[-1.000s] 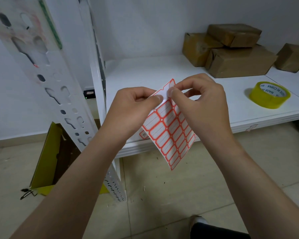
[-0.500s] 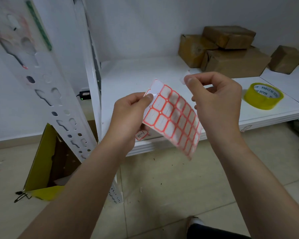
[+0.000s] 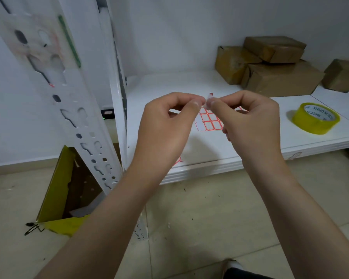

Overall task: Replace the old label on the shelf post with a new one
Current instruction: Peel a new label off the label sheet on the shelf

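A small white label with a red edge (image 3: 208,97) is pinched between the fingertips of my left hand (image 3: 165,127) and my right hand (image 3: 250,121), held above the white shelf (image 3: 159,97). The sheet of red-bordered labels (image 3: 209,121) lies flat on the shelf behind my hands, partly hidden by them. The white perforated shelf post (image 3: 54,83) slants up at the left, with smudged residue and a green strip near its top. Another red-edged label (image 3: 177,161) sticks at the shelf's front edge, mostly covered by my left wrist.
A roll of yellow tape (image 3: 315,118) sits on the shelf at the right. Several brown cardboard parcels (image 3: 278,71) are stacked at the back right. A yellow open box (image 3: 56,190) stands on the tiled floor behind the post. A second upright (image 3: 117,87) borders the shelf.
The label sheet has left my left hand and now lies on the shelf. Both hands have come together on the single peeled label.
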### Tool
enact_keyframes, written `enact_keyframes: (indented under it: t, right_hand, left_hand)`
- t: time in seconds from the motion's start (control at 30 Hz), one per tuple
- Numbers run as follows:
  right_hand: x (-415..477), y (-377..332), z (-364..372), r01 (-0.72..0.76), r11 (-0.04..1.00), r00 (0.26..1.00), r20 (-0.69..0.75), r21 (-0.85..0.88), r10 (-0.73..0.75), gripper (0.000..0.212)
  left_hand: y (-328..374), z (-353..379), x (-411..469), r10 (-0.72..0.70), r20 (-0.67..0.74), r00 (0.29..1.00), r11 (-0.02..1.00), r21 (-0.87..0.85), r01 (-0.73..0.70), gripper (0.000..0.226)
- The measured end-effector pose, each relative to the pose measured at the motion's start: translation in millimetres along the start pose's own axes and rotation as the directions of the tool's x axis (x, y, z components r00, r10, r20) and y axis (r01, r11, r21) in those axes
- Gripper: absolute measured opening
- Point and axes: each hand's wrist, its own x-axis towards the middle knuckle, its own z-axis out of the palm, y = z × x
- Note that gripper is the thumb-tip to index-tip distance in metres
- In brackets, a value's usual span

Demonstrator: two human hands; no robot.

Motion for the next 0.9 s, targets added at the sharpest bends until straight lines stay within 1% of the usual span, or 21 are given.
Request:
enact_keyframes:
  t: [0.07, 0.2, 0.43, 0.6, 0.77, 0.9]
  right_hand:
    - [-2.9, -7.1, 5.7, -0.006, 0.999, 0.999, 0.038, 0.033, 0.005, 0.02]
    - [-7.3, -21.0, 14.3, -0.044, 0.992, 0.996, 0.088, 0.121, 0.033, 0.021]
    - [-15.6, -38.1, 31.0, -0.123, 0.962, 0.978, 0.193, 0.244, 0.076, 0.021]
    - [-17.5, -41.5, 36.1, -0.102, 0.971, 0.969, 0.244, 0.217, 0.047, 0.011]
    - [-18.8, -45.7, 37.6, -0.075, 0.973, 0.973, 0.23, 0.22, 0.023, 0.01]
    - [-15.1, -43.5, 35.4, -0.044, 0.966, 0.994, 0.108, 0.256, 0.017, 0.011]
  left_hand:
    - [6.9, -5.6, -6.4, 0.057, 0.008, 0.998, 0.998, 0.02, -0.057, 0.02]
    - [8.7, -19.8, -9.7, 0.088, -0.034, 0.996, 0.996, 0.009, -0.088, 0.021]
    - [8.9, -40.6, -11.0, 0.026, 0.001, 1.0, 0.999, -0.019, -0.026, 0.026]
    - [11.2, -51.9, -7.3, -0.029, -0.03, 0.999, 0.997, -0.078, 0.026, 0.029]
    - [12.4, -55.2, -5.2, -0.077, -0.028, 0.997, 0.989, -0.132, 0.073, 0.026]
    - [13.8, -54.4, -4.0, -0.175, 0.004, 0.985, 0.951, -0.258, 0.17, 0.02]
